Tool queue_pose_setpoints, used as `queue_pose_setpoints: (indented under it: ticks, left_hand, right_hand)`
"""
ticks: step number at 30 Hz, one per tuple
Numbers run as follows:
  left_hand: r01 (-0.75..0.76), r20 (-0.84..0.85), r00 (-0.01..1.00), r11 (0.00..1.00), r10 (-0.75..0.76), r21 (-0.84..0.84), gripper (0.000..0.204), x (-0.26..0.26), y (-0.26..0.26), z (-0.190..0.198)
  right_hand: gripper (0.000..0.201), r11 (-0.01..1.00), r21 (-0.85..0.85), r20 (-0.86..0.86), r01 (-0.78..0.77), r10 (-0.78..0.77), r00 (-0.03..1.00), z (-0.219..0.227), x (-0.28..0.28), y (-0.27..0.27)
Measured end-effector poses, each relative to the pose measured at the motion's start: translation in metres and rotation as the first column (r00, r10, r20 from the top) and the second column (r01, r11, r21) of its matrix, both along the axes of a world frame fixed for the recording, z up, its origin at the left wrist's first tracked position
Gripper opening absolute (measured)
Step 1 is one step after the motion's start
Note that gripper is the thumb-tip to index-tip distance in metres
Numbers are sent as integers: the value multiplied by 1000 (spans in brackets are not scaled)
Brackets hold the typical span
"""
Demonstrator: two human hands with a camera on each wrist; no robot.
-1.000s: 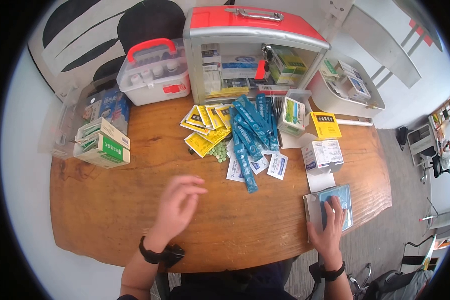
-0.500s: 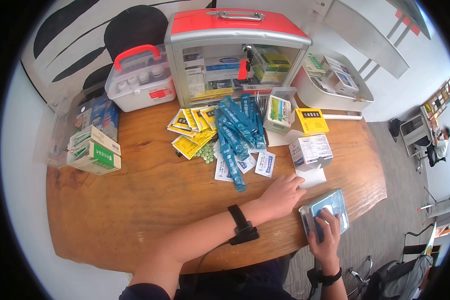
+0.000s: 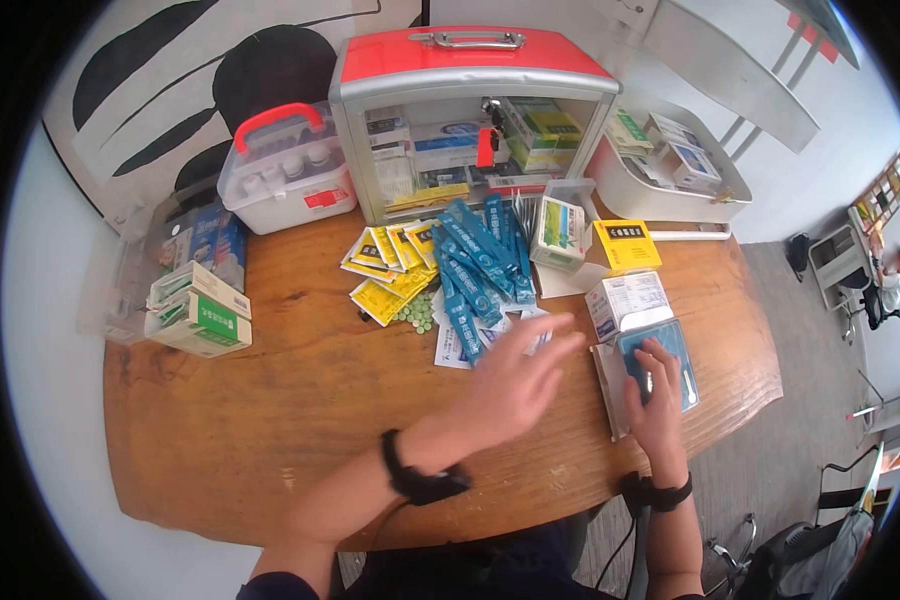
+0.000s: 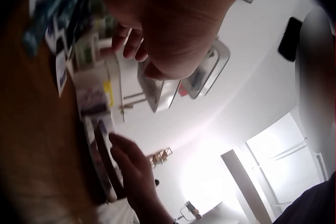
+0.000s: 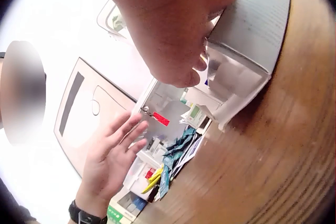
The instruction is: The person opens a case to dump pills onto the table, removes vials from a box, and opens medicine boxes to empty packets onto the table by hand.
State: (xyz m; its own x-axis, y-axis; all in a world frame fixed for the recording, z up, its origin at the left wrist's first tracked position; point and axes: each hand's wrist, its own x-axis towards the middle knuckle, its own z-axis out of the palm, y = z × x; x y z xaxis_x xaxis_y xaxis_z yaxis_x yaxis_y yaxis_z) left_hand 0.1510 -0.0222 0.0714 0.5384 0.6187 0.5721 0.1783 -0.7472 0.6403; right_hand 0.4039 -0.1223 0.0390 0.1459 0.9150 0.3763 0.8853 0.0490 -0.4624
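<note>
My right hand (image 3: pixel 658 400) lies over a flat box with a blue clear-windowed top (image 3: pixel 682 372), fingers bent on its surface, at the right of the table. Against the box's far edge stands a white carton (image 3: pixel 625 303). My left hand (image 3: pixel 510 385) hovers over the wood with fingers spread and holds nothing, its fingertips in front of white sachets (image 3: pixel 453 345). In the right wrist view the left hand (image 5: pixel 113 161) is raised, palm showing, and the box (image 5: pixel 249 22) is tilted close to the camera.
Teal sticks (image 3: pixel 482 240), yellow sachets (image 3: pixel 395 290) and green tablets (image 3: pixel 417 312) are piled mid-table. Behind stand a red-topped cabinet (image 3: pixel 470 65), a clear case with red handle (image 3: pixel 290 190) and a white bin (image 3: pixel 660 195). Green-white boxes (image 3: pixel 205 318) are at left; a yellow box (image 3: pixel 625 245) is at right.
My left hand swung right toward the white carton, then drew back left and up. My right hand and the blue-topped box moved away from the table's front edge, up to the carton.
</note>
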Motion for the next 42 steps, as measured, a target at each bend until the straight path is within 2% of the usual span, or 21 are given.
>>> queue_pose_setpoints:
  ticks: [2,4,7,8,10,11,12,14,19,21,25,28,30,31,33,34,36,37,38,40,42]
  left_hand:
    - [-121,-34,991,980,128,158,37,-60,11,34]
    - [-402,-42,900,861,435,311,28,-124,18,54]
    - [-693,-56,566,513,822,506,32,-232,25,61]
    - [-695,-60,552,499,831,518,32,-255,27,61]
    - [-658,-182,167,247,969,711,49,-294,28,55]
    - [-688,-351,129,339,927,641,67,-316,30,46]
    - [-691,-345,105,318,933,649,67,-328,27,38]
    - [-668,-346,221,400,912,627,74,-323,26,45]
    - [-758,-286,255,375,924,534,71,-333,17,57]
    - [-779,-280,349,443,894,443,64,-340,11,61]
    - [-737,-292,396,491,871,464,61,-314,-19,78]
    - [-700,-204,553,583,808,412,63,-264,-46,89]
    - [-590,54,800,800,597,-107,69,-236,-57,81]
    - [-588,59,801,802,596,-110,69,-219,-58,73]
    - [-255,339,829,840,444,-478,66,-188,-52,49]
    - [-250,345,827,840,444,-481,66,-181,-47,41]
    - [-160,376,787,750,489,-642,60,-171,-37,28]
    - [-210,317,813,754,488,-622,49,-175,-28,26]
    - [-205,321,812,753,488,-625,49,-185,-21,25]
    - [-695,21,717,717,696,-54,44,-215,-6,26]
    - [-801,-70,550,549,832,240,43,-249,6,33]
  right_hand:
    - [35,999,50,49,15,-17,999,6,0,-3]
    - [30,990,140,17,-10,7,1000,20,-4,-18]
    - [27,977,185,-73,-104,119,990,35,-30,-39]
    - [26,971,157,-100,-180,197,975,35,-40,-43]
    - [26,954,135,-133,-269,287,949,31,-59,-45]
    - [26,913,105,-150,-395,407,901,28,-67,-43]
    - [26,852,79,-168,-518,524,835,26,-76,-39]
    - [27,819,71,-163,-570,573,803,28,-91,-31]
    - [27,758,54,-128,-650,651,749,44,-113,-12]
    - [26,733,72,-153,-676,678,719,50,-121,-3]
    - [28,667,102,-157,-738,743,650,43,-138,12]
    - [35,701,-127,-257,-702,660,706,45,-165,10]
    - [59,755,-27,-578,-655,523,627,41,-184,16]
    - [59,757,-30,-574,-653,522,631,39,-185,21]
    - [76,610,73,-222,-789,781,583,37,-186,31]
    - [76,611,67,-219,-789,780,586,37,-183,33]
    - [79,802,-10,-756,-597,386,530,39,-172,39]
    - [68,849,26,-747,-527,367,555,46,-163,49]
    - [64,891,27,-839,-454,267,475,53,-156,59]
    - [61,941,29,-736,-337,248,630,65,-134,89]
    - [63,954,-4,-607,-299,235,759,92,-122,117]
